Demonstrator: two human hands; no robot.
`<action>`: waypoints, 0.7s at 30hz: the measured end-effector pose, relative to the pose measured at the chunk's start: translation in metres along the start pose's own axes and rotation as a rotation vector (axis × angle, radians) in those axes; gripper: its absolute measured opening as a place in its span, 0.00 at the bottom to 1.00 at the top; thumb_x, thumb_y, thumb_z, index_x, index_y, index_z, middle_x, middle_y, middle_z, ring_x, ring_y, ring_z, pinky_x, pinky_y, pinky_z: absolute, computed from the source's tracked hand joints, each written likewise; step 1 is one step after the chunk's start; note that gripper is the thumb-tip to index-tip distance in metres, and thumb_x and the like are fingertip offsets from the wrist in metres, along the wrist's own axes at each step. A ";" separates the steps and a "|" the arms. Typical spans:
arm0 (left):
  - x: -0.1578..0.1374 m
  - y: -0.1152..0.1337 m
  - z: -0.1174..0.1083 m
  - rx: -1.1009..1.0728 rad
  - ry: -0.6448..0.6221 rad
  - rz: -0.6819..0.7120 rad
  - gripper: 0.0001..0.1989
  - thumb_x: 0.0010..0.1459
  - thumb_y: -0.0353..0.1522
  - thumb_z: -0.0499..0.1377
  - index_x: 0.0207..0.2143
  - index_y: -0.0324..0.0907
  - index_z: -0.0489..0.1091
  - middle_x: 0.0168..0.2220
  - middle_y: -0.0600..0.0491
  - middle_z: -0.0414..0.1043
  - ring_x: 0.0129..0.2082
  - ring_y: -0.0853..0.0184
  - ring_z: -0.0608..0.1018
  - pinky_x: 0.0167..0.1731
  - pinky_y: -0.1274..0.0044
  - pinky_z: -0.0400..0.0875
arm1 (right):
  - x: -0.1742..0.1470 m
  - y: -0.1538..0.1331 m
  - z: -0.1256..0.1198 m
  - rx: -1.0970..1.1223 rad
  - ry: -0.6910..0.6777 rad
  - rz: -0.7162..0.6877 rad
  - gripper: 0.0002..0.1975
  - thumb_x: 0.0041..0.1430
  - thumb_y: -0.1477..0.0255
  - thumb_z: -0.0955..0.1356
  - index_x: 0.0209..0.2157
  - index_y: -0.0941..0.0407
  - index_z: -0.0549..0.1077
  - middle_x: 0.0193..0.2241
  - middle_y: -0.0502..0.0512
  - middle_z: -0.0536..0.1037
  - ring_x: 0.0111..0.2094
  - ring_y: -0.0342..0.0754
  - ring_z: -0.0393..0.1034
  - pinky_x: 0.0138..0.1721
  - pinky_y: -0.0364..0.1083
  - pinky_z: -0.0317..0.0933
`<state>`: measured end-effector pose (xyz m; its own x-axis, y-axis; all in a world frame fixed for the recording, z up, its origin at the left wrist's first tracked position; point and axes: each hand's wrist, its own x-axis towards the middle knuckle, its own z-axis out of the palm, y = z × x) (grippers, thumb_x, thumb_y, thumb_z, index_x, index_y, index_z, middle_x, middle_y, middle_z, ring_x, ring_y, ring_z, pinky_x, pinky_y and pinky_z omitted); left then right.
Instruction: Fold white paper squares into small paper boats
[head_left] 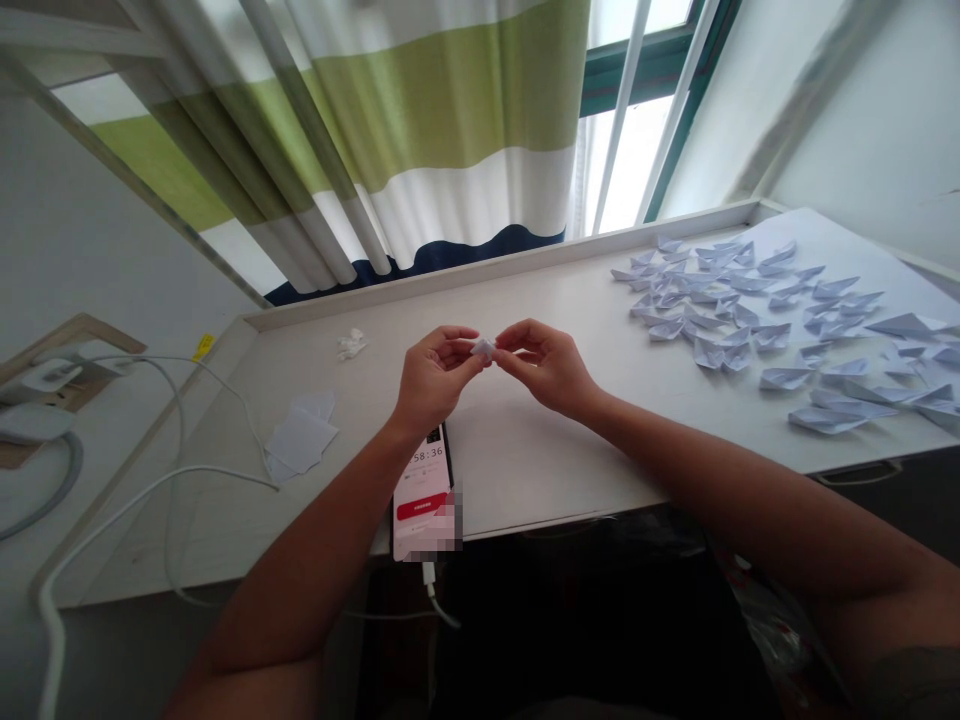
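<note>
A small piece of folded white paper is pinched between both my hands above the middle of the desk. My left hand grips its left side with thumb and fingertips. On the right side, the thumb and index finger of my right hand close on it. Its exact folded shape is too small to make out. Many folded paper boats lie spread over the right part of the desk. Several flat white paper sheets lie to the left of my left hand.
Under my left wrist a phone lies at the desk's front edge, with a white cable plugged in. A crumpled white scrap sits back left. Chargers and a power strip are at far left. A striped curtain hangs behind the desk.
</note>
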<state>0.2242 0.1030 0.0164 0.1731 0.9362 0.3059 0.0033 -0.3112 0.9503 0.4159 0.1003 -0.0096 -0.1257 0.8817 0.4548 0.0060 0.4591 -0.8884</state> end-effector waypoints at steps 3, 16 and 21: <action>-0.002 0.002 0.000 0.046 -0.048 0.003 0.23 0.51 0.40 0.79 0.45 0.40 0.80 0.37 0.48 0.86 0.38 0.61 0.87 0.45 0.68 0.84 | 0.001 0.001 0.000 0.017 -0.028 0.023 0.22 0.58 0.49 0.80 0.38 0.54 0.82 0.36 0.56 0.86 0.39 0.52 0.82 0.45 0.56 0.80; -0.002 0.004 -0.004 0.004 -0.200 -0.116 0.23 0.54 0.47 0.78 0.39 0.37 0.82 0.35 0.43 0.87 0.35 0.57 0.89 0.41 0.65 0.85 | 0.005 0.000 -0.006 0.110 -0.131 0.037 0.20 0.59 0.51 0.79 0.35 0.56 0.84 0.33 0.55 0.86 0.34 0.49 0.79 0.40 0.52 0.76; -0.002 0.005 -0.008 0.162 -0.231 -0.101 0.19 0.57 0.45 0.75 0.39 0.39 0.83 0.35 0.44 0.87 0.35 0.58 0.88 0.34 0.70 0.83 | 0.005 -0.001 -0.007 0.048 -0.140 0.067 0.19 0.59 0.54 0.80 0.35 0.57 0.84 0.32 0.57 0.85 0.33 0.48 0.79 0.37 0.49 0.74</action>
<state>0.2160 0.1010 0.0216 0.3831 0.9076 0.1715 0.1858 -0.2576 0.9482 0.4219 0.1047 -0.0062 -0.2635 0.8847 0.3845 -0.0283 0.3913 -0.9198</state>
